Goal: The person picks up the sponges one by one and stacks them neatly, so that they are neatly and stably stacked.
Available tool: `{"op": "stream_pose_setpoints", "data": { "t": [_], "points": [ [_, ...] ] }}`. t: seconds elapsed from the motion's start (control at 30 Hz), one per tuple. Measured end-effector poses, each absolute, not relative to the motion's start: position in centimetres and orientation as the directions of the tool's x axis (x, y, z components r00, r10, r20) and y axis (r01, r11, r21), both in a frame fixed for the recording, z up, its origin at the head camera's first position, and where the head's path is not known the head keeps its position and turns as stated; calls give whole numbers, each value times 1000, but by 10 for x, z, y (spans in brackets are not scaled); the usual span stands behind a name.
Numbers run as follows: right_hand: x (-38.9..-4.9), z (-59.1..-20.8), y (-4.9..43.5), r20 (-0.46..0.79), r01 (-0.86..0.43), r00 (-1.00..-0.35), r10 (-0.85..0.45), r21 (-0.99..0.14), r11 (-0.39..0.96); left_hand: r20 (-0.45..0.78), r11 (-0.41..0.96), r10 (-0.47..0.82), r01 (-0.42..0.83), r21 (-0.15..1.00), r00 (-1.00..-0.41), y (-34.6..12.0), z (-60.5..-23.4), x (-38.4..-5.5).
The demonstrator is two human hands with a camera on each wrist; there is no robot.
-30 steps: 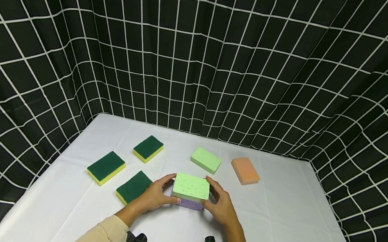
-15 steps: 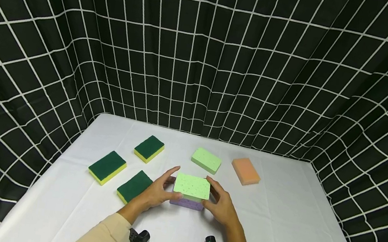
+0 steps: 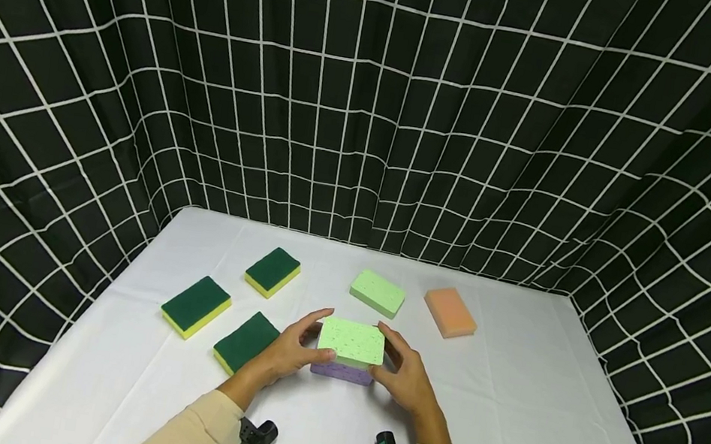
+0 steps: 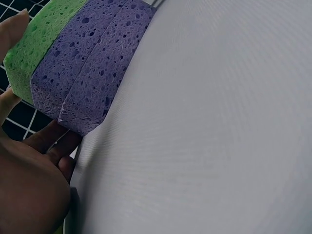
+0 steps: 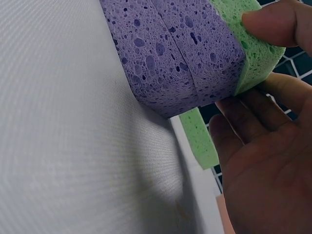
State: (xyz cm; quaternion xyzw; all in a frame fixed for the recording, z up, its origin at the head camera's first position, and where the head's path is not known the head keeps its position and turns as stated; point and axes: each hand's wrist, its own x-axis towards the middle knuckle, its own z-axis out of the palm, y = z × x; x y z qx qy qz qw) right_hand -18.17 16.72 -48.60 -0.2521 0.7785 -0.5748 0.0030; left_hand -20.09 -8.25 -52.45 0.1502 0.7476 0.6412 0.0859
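Three sponges are stacked on the white table: two purple sponges (image 4: 92, 61) below and a speckled light green sponge (image 3: 352, 340) on top. My left hand (image 3: 291, 353) holds the green sponge by its left end, thumb on the near face and index finger at the far corner; its lower fingers lie beside the purple ones. At the other end my right hand (image 3: 405, 377) pinches the same green sponge, its thumb (image 5: 270, 22) on the near face. The far side of the stack is hidden in the head view.
Several green-and-yellow scouring sponges (image 3: 196, 306) lie to the left, one close to my left forearm. Behind the stack is another light green sponge (image 3: 377, 293), with an orange sponge (image 3: 450, 312) to its right. A black gridded curtain (image 3: 372, 103) surrounds the table (image 3: 526, 413).
My left index finger lifted off the stack's left end, then came back toward the green sponge's far corner; the left thumb moved up onto its near face. My right hand and the stack stayed still.
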Motion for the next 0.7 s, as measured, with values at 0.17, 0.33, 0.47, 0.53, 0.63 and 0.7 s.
{"op": "stream_pose_setpoints", "data": {
  "t": [0.17, 0.33, 0.47, 0.53, 0.63, 0.7],
  "points": [
    [-182, -486, 168, 304, -405, -864, -400, -893, 197, 75, 115, 336, 119, 986, -939, -82, -524, -200],
    [-181, -484, 168, 321, -427, -852, -414, -883, 195, 69, 99, 336, 108, 989, -939, -81, -525, -199],
    [-182, -483, 174, 360, -460, -836, -414, -872, 170, 68, 107, 346, 112, 988, -936, -81, -528, -200],
    [-183, -482, 178, 387, -474, -832, -397, -868, 148, 69, 98, 350, 110, 989, -934, -81, -527, -200],
    [-189, -481, 186, 429, -498, -826, -364, -859, 116, 67, 88, 340, 102, 991, -938, -81, -526, -200],
    [-192, -478, 190, 464, -522, -820, -335, -846, 107, 61, 99, 329, 99, 990, -942, -82, -526, -199]
  ]
}}
